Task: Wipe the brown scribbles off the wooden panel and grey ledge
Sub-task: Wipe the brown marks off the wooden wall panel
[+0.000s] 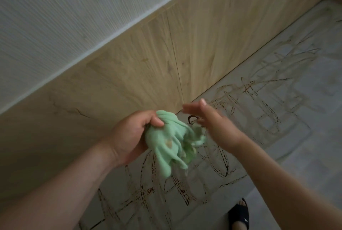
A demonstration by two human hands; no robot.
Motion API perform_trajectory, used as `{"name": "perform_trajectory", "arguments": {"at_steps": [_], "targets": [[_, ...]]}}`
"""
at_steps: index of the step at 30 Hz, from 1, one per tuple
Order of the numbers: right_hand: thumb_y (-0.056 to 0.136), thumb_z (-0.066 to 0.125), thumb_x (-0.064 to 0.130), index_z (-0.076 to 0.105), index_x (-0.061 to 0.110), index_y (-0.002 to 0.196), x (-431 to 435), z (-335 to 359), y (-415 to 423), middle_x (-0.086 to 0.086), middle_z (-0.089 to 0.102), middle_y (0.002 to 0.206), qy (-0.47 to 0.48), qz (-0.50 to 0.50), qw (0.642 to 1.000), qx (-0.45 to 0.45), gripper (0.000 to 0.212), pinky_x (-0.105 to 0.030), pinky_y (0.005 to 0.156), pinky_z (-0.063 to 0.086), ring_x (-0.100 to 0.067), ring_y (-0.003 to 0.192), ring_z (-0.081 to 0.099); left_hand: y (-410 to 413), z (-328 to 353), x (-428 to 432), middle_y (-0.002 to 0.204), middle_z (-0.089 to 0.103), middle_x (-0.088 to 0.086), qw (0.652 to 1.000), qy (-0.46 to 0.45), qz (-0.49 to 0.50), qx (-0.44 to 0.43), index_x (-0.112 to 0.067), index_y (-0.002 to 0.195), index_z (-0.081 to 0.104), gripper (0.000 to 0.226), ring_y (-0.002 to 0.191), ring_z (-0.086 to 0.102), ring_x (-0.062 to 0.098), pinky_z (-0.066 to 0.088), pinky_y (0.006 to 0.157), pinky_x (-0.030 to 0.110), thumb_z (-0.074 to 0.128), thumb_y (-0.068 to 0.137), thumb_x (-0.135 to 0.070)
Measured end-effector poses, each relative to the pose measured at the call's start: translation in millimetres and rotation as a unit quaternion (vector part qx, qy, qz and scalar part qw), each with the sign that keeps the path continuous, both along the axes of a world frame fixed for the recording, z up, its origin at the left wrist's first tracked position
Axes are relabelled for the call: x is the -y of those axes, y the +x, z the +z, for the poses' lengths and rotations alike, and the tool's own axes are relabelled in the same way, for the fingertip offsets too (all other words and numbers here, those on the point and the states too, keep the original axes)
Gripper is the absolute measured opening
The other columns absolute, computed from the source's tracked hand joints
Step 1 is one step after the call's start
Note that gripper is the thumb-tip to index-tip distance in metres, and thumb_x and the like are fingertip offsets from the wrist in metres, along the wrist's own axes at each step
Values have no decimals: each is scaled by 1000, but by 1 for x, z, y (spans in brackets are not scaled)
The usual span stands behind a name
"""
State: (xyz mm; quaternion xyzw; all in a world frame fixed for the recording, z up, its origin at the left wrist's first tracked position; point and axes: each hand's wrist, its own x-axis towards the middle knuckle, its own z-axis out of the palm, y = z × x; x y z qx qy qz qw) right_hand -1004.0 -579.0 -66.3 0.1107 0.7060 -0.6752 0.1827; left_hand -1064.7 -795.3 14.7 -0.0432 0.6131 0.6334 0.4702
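Note:
My left hand (132, 137) grips a bunched light-green cloth (170, 146) with brownish stains, held in the air above the grey ledge (288, 111). My right hand (209, 120), blurred by motion, is just right of the cloth with fingers stretched out; whether its lower fingers touch the cloth is unclear. Brown scribbles (222, 166) loop and cross over most of the ledge, darkest near me and fainter to the far right. The wooden panel (148, 63) rises behind the ledge and bears only a few faint dark marks at its lower left.
A white textured wall (55, 26) sits above the panel, divided from it by a pale trim strip. My foot in a black sandal (238, 215) stands on the floor below the ledge's front edge at the bottom right.

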Motion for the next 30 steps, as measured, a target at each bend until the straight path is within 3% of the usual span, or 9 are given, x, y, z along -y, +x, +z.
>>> {"name": "perform_trajectory", "arguments": {"at_steps": [4,7,11,13,15,17,21,24,30], "targets": [[100,54,59,71,25,121,21,-2,14,-1,72,114,-103,65,992,-18,44,-61,101,51,-23,108,67,-2,4,-1,105,73,20,999,21,23,42,-1,93,79,43,96,70,30,56,88,36,43,75,-15],[97,65,34,69,2,116,16,2,15,-21,70,114,-228,-68,971,14,38,-58,101,48,-42,105,67,-11,-14,7,91,65,13,985,-161,42,-53,-9,87,66,22,85,61,28,46,74,37,58,70,-22],[101,60,36,62,-1,119,11,15,13,-31,64,115,-236,-80,968,12,42,-61,100,49,-43,105,64,-3,-39,2,122,58,-4,883,-384,-39,-267,-26,119,57,39,112,59,18,48,93,35,73,88,-44],[98,63,35,64,2,118,11,18,12,-25,65,109,-222,-61,973,11,38,-61,97,49,-41,101,64,4,-38,-6,133,58,-7,916,-294,-38,-270,-31,125,58,42,123,57,12,45,106,35,67,90,-51],[98,62,24,65,2,123,8,26,11,-27,67,120,-256,-39,966,15,33,-60,101,52,-44,110,67,13,-33,-16,137,66,0,991,-80,-35,-99,-27,135,62,51,130,60,19,43,113,47,50,98,-59],[101,61,20,68,3,122,1,37,8,-25,70,119,-223,-7,975,3,27,-59,100,54,-43,111,69,22,-27,-24,138,67,8,997,2,-69,-35,-21,142,59,55,132,60,25,43,114,49,43,104,-58],[96,70,41,74,24,97,-20,41,-4,5,76,91,104,-43,992,-55,17,-38,80,62,-12,85,74,27,-24,-40,118,76,7,984,-98,-85,-125,-9,125,67,25,112,73,23,55,104,50,63,102,-18],[93,66,55,66,25,106,-32,16,-7,9,71,94,230,-126,965,-19,33,-26,69,56,-7,83,68,24,-21,-46,107,78,11,987,-130,-13,-98,-7,116,68,20,103,75,26,58,98,50,52,106,-13],[104,45,59,63,28,123,-20,-36,28,4,70,115,37,-238,962,126,40,-48,101,54,-15,107,66,9,-19,-43,117,70,29,980,-103,168,-30,8,122,57,27,105,72,40,58,94,59,41,104,-3]]}}
